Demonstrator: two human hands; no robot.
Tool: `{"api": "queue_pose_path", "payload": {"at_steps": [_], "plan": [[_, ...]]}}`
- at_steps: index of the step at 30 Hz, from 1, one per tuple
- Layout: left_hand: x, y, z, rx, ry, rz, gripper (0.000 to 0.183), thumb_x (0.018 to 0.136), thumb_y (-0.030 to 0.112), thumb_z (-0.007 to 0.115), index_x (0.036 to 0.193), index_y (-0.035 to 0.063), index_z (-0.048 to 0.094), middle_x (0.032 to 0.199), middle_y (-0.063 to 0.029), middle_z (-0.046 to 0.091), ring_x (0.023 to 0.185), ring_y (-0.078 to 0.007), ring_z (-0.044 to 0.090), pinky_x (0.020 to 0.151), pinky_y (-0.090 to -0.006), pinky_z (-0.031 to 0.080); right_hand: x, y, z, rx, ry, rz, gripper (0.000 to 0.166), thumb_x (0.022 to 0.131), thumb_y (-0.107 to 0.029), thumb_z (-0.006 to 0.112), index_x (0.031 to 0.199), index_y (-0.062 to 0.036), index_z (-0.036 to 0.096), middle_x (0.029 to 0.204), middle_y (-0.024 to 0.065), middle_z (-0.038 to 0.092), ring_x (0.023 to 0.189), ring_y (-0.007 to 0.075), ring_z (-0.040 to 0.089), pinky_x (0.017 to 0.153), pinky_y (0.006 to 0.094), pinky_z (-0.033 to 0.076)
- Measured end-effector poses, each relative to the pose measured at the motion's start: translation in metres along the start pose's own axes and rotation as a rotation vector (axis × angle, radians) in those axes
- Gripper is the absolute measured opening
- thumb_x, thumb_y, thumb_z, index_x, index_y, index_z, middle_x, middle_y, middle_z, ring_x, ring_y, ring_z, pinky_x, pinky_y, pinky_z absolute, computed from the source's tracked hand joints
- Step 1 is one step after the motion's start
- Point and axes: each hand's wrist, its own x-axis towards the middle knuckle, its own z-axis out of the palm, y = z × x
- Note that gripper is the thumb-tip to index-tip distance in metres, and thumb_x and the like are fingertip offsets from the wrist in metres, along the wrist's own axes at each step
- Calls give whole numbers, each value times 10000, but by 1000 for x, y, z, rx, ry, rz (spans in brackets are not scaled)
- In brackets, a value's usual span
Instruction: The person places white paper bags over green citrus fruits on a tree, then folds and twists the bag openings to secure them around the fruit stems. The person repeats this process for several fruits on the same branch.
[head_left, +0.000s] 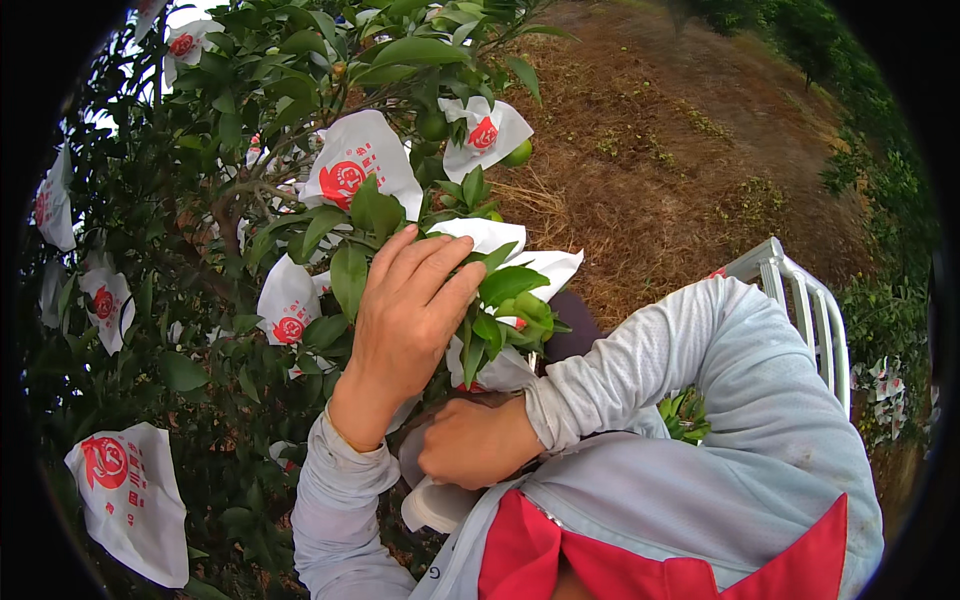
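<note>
My left hand (412, 315) lies with extended fingers over leaves and the edge of a white fruit bag (480, 234) on a citrus tree. Its thumb is hidden, so a grip underneath cannot be made out. Just to the right is a green fruit (531, 309) among leaves, with another white bag (551, 268) behind it. Lower down, my right hand (472, 442) is curled close to my body, below a white bag (495, 367) with a red print. What its fingers hold, if anything, is out of sight.
Larger bags with red print hang above (394, 161) and at lower left (135, 502). Green fruits (517, 154) show near the upper bags. A woody branch (225, 217) runs at left. A white metal frame, apparently a ladder (806, 300), stands right of my arm, above dry grassy ground (637, 172).
</note>
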Motion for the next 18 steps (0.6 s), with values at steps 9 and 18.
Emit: {"api": "queue_pose_path", "payload": {"at_steps": [9,18], "plan": [[-18,-2,-23,-2,447,-95,203,851,-24,597,1045,-25,657,1146,-173,643,1033,-314,618,938,-423,484,-38,4,-26,182,127,61,114,731,-105,662,780,-18,606,734,141,622,752,319,627,679,404,484],[-108,-32,11,-812,835,-919,205,1004,110,501,1110,-22,616,1003,-99,675,890,-145,633,830,-291,511,-150,61,-240,353,599,337,206,961,-194,583,1082,-30,610,866,32,695,764,83,677,683,239,549]]}}
